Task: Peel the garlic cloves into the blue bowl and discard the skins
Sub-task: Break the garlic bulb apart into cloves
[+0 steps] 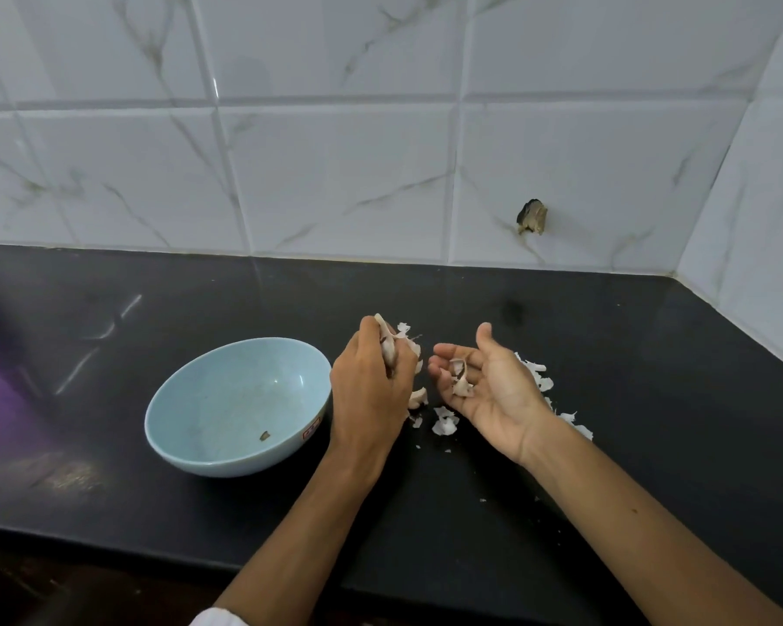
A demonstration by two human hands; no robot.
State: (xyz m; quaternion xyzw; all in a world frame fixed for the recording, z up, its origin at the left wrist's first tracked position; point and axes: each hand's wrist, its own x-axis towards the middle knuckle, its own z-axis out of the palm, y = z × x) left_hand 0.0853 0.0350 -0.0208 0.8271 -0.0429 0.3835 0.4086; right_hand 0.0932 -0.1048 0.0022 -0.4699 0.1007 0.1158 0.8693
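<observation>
A pale blue bowl (227,413) stands on the black counter, left of my hands; it holds only a small brown scrap. My left hand (371,390) is just right of the bowl, fingers curled round a garlic piece (387,343) whose papery skin sticks out above the knuckles. My right hand (489,386) lies palm up with relaxed fingers, and loose garlic skins (461,377) rest in the palm. A small clove (417,396) lies on the counter between the hands.
White skin flakes (445,422) are scattered on the black counter (606,445) under and to the right of my hands. A white tiled wall (335,173) closes the back and right side. The counter's front edge runs below my forearms.
</observation>
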